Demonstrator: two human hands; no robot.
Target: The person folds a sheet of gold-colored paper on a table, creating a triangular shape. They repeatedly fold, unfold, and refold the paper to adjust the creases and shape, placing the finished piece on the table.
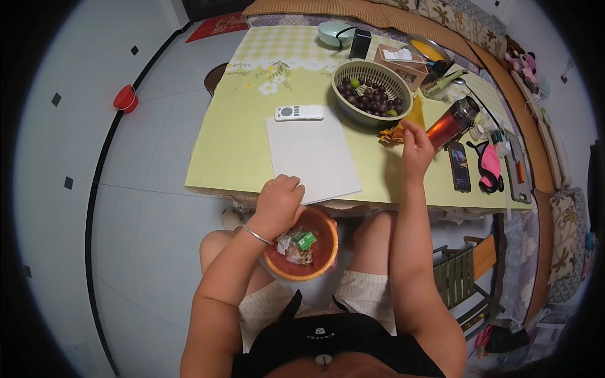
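Note:
My left hand [277, 203] is at the table's near edge, fingers curled, over the lower left corner of a white sheet of paper [318, 157]. Whether it grips anything is hidden. Under it, between my knees, stands an orange waste bin [331, 246] with crumpled litter and a green packet [305, 240] inside. My right hand [417, 150] is raised over the table, fingertips drawn together beside a crumpled yellow wrapper [392, 134]. Nothing I can name shows between them. Beyond it sits a colander [367, 117] of dark grapes [373, 97] with a few green fruits.
A white remote control [299, 113] lies across the paper's top edge. Right of my right hand are a red thermos [449, 125], a phone [459, 167], a pink-and-black item [488, 165] and a tray with a knife [520, 171]. A tissue box [403, 66] stands behind the colander.

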